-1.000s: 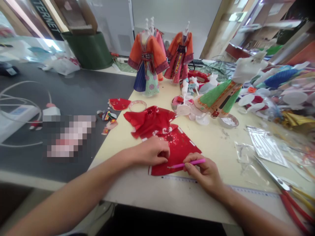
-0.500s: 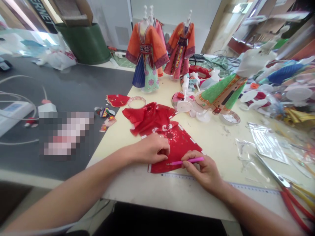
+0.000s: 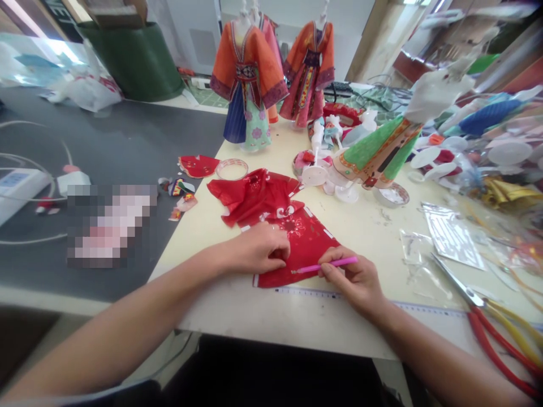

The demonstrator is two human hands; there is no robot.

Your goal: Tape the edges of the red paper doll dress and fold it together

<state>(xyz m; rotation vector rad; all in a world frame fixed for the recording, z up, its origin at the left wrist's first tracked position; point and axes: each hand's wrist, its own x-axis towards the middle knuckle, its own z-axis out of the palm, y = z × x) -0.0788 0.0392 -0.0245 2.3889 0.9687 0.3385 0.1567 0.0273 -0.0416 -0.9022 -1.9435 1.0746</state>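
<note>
A red garment piece (image 3: 311,226) with a printed floral pattern lies spread on the table in front of me, its upper part bunched up. My left hand (image 3: 267,249) rests on its lower left part with fingers curled; the fingertips are hidden, so I cannot tell whether they pinch anything. Over the lower right part, my right hand (image 3: 354,277) pinches a slim pink pen-like tool (image 3: 311,268) between thumb and fingers. Its thin tip points left, close to the cloth beside my left hand. Whether the tip touches the cloth is unclear.
A ruler (image 3: 297,293) lies along the near edge. Red-handled scissors (image 3: 477,299) and clear plastic packets (image 3: 452,234) are on the right. Dressed doll figures (image 3: 250,85) stand behind, and a green-skirted one (image 3: 373,152) leans at right. A tape roll (image 3: 232,169) sits beyond the cloth.
The camera view has shifted slightly. My right hand and the pink tool have moved a little to the right relative to the cloth. My left hand stays in place.
</note>
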